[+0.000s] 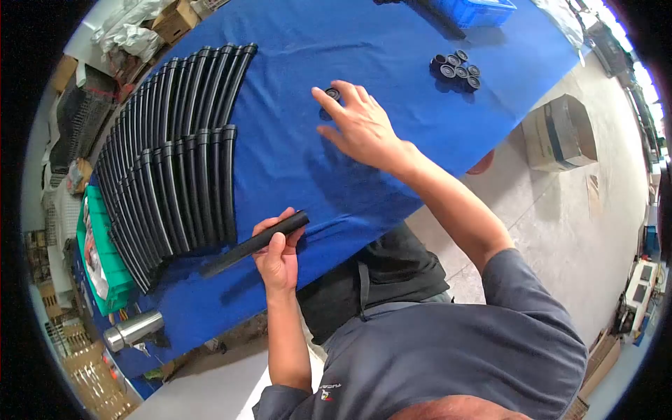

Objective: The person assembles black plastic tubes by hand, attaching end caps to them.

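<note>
In my left hand is a short black tube, gripped between thumb and fingers and slanting over the near part of the blue cloth. Farther forward, my right hand reaches over the cloth with its fingers spread. A small round black cap shows between its fingertips, partly covered by them. Left of both hands lie two rows of black tubes, side by side, each with a wider collar at its far end.
A cluster of black caps sits at the right of the blue cloth. Beyond are a blue crate and a dark bar. A green tray and a steel flask are at left. A cardboard box stands on the floor.
</note>
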